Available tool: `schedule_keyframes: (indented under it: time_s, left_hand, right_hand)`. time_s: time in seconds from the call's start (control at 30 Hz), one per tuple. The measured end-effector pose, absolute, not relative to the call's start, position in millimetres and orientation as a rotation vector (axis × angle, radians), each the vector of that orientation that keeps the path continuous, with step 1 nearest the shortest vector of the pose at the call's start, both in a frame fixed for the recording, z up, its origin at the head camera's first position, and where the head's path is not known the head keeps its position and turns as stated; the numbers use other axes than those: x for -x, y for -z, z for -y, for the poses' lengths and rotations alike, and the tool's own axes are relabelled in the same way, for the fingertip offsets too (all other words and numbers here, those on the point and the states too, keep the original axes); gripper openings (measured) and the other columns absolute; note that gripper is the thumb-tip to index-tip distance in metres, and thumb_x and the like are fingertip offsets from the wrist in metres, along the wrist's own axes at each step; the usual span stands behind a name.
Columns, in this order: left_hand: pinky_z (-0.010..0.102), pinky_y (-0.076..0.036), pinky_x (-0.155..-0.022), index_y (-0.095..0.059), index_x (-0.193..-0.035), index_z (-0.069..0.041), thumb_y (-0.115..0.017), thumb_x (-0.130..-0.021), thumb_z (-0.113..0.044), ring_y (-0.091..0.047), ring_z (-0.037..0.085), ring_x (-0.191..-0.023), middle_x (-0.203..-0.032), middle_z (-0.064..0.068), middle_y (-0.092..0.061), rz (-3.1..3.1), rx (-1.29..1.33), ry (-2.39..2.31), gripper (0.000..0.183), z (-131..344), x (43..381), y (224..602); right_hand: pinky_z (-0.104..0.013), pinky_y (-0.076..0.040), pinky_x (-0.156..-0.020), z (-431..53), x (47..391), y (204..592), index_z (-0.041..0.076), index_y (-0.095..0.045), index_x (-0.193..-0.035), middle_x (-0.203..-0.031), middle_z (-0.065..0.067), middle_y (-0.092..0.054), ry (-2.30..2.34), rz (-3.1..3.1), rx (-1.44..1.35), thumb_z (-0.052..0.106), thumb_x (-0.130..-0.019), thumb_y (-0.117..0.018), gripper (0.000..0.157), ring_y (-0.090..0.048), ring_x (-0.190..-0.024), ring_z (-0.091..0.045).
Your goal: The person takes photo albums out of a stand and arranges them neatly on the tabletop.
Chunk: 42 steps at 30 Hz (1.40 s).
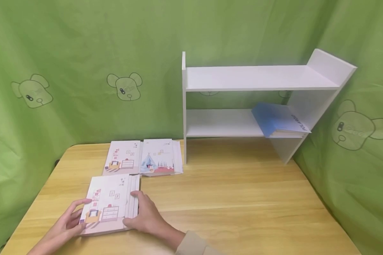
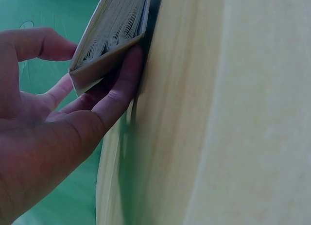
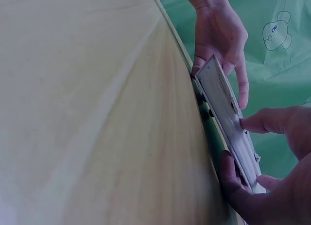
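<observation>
A photo album with a white cover, printed with an armchair and a drawer chest, is held near the table's front left. My left hand grips its left side, thumb and forefinger over the cover. In the left wrist view, other fingers of the left hand reach beneath the album, whose page edges show. My right hand grips the right side, with thumb and forefinger on top. The right wrist view shows fingers of the right hand under the album too, its edge tilted above the table.
Just behind lie two similar albums side by side, one with the armchair print and one with a blue tent. A white two-tier shelf stands right of them. A blue and white book marked POLAROID leans on its lower board.
</observation>
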State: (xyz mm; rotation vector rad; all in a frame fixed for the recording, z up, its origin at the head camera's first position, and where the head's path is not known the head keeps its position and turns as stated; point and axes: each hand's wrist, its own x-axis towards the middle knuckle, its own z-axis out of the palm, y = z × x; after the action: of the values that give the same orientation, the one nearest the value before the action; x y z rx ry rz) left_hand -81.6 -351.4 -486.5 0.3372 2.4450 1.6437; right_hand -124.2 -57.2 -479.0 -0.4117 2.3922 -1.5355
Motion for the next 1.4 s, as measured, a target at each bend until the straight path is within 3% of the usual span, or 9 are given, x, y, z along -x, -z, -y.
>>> schedule_keyframes:
  time_s: [0.43,0.77,0.87,0.93,1.03,1.1,1.4]
  left_hand:
    - [0.017,-0.053,-0.087,-0.035,-0.151,-0.003,-0.063,-0.095,0.005,-0.051,-0.009,-0.117,-0.145,0.037,-0.037,-2.511,-0.355,-1.589,0.063,347.4,82.5,484.9]
    - [0.016,-0.052,-0.089,-0.036,-0.149,0.000,-0.065,-0.092,0.006,-0.051,-0.010,-0.115,-0.145,0.040,-0.037,-2.544,-0.370,-1.558,0.064,345.3,83.4,487.8]
    - [0.017,-0.052,-0.088,-0.036,-0.149,0.000,-0.065,-0.092,0.006,-0.058,0.008,-0.120,-0.147,0.040,-0.034,-2.557,-0.334,-1.497,0.064,344.3,84.2,486.8]
    - [0.018,-0.052,-0.088,-0.035,-0.150,-0.001,-0.066,-0.092,0.004,-0.060,0.031,-0.124,-0.150,0.040,-0.032,-2.556,-0.284,-1.454,0.066,342.9,83.7,484.7]
    - [0.018,-0.050,-0.090,-0.035,-0.151,-0.003,-0.068,-0.092,0.000,-0.049,0.060,-0.126,-0.154,0.038,-0.028,-2.560,-0.211,-1.396,0.067,340.4,83.3,481.1]
    - [0.019,-0.050,-0.090,-0.036,-0.151,-0.003,-0.068,-0.092,0.000,-0.046,0.063,-0.127,-0.155,0.037,-0.027,-2.569,-0.201,-1.380,0.067,338.9,82.8,479.5]
    - [0.019,-0.050,-0.086,-0.039,-0.150,-0.005,-0.070,-0.090,0.001,-0.053,0.057,-0.124,-0.154,0.037,-0.030,-2.636,-0.243,-1.363,0.068,337.6,83.2,482.7]
  right_hand:
    - [-0.029,-0.053,-0.094,56.0,127.8,473.6,0.013,-0.051,-0.144,-0.126,-0.004,-0.061,1.341,-2.489,0.458,0.028,-0.072,-0.088,0.082,-0.056,-0.101,-0.011]
    - [-0.027,-0.054,-0.088,52.4,133.9,467.5,0.014,-0.051,-0.147,-0.119,-0.003,-0.062,1.153,-2.522,0.478,0.038,-0.077,-0.087,0.083,-0.055,-0.092,-0.008]
    - [-0.028,-0.055,-0.090,51.7,136.0,466.9,0.013,-0.051,-0.147,-0.121,-0.005,-0.062,1.113,-2.537,0.497,0.039,-0.078,-0.087,0.082,-0.055,-0.094,-0.009]
    - [-0.028,-0.055,-0.091,51.6,136.7,466.4,0.013,-0.051,-0.147,-0.122,-0.006,-0.062,1.085,-2.550,0.506,0.039,-0.078,-0.087,0.082,-0.055,-0.095,-0.009]
    - [-0.029,-0.055,-0.092,51.5,136.4,464.0,0.013,-0.052,-0.147,-0.124,-0.007,-0.062,1.041,-2.580,0.519,0.039,-0.079,-0.087,0.081,-0.055,-0.097,-0.010]
    - [-0.029,-0.055,-0.091,51.8,135.8,463.2,0.013,-0.053,-0.147,-0.123,-0.007,-0.062,1.007,-2.607,0.525,0.040,-0.079,-0.087,0.080,-0.055,-0.097,-0.011]
    - [-0.023,-0.053,-0.080,53.4,136.0,460.5,0.016,-0.059,-0.143,-0.114,-0.003,-0.061,0.901,-2.677,0.526,0.042,-0.078,-0.088,0.076,-0.051,-0.088,-0.008]
